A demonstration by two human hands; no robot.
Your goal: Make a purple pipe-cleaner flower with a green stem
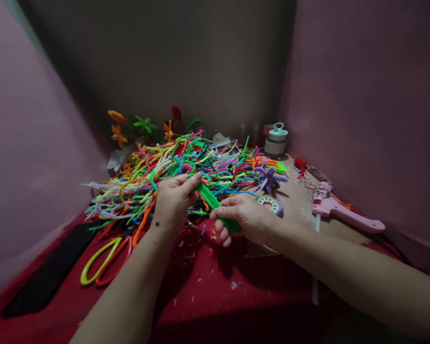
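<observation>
Between my two hands stretches a bundle of green pipe cleaners (208, 197), slanting down to the right above the table. My left hand (175, 198) pinches its upper end between thumb and fingers. Around the lower part, the fingers of my right hand (241, 217) are closed, with a bit of green showing below them. Right behind my hands lies a large heap of pipe cleaners (168, 162) in many colours. A purple pipe-cleaner flower (268, 177) rests at the heap's right edge, beside a white ring-shaped spool (268, 204).
Scissors (89, 270) with yellow and red handles lie left on the red cloth (208, 286), near a black strip (53, 267). At right is a pink glue gun (338, 212) with a glue stick. Behind stand a lidded jar (276, 141) and pipe-cleaner flowers (143, 124).
</observation>
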